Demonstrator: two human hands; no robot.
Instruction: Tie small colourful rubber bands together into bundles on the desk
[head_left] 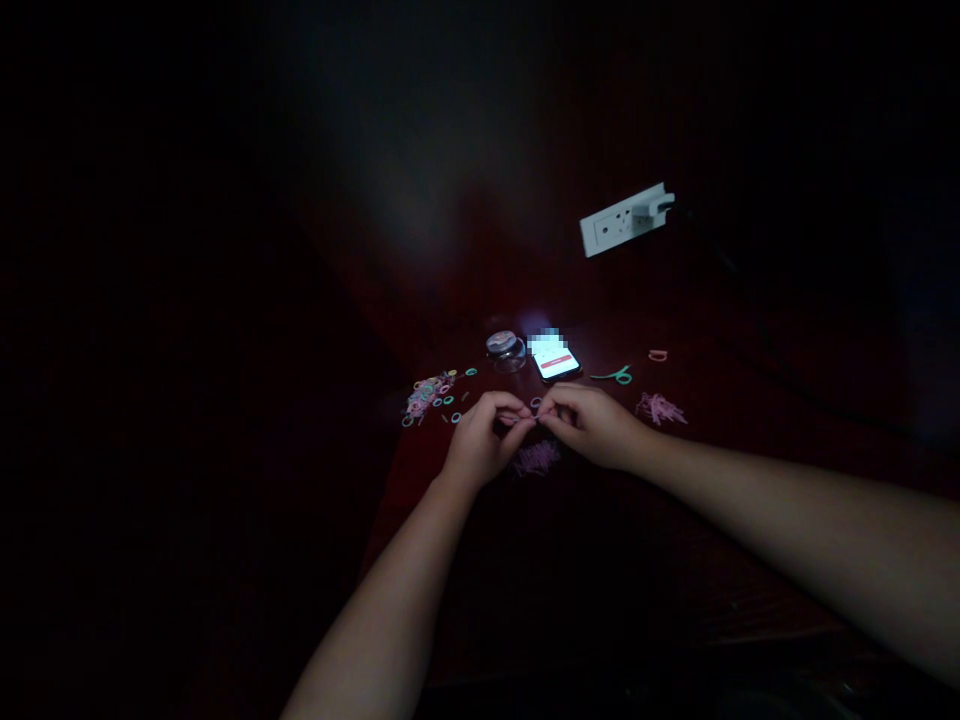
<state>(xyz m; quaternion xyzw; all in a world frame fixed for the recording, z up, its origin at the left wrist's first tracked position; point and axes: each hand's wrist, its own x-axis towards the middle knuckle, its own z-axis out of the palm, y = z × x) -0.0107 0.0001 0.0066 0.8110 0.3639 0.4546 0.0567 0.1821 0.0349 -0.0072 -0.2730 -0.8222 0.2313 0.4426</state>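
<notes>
My left hand (490,433) and my right hand (586,424) meet over the table, fingertips pinched close together. Between them is a thin, pale strip (536,417), held at both sides; it is too small for me to tell its exact kind. A small bluish ring-shaped band (535,402) shows just behind the fingertips. Below my hands lies a loose heap of purple strips (537,459), partly covered by my left hand. Left of that hand is a pile of small coloured bands (427,397), with several single ones scattered around it.
A lidded clear jar (506,353) stands behind my hands beside a lit phone (556,357). To the right lie green-handled scissors (621,375), a peach-coloured loop (658,355) and a pink heap of strips (661,408). A white power strip (625,222) holds a plug. Surroundings are very dark.
</notes>
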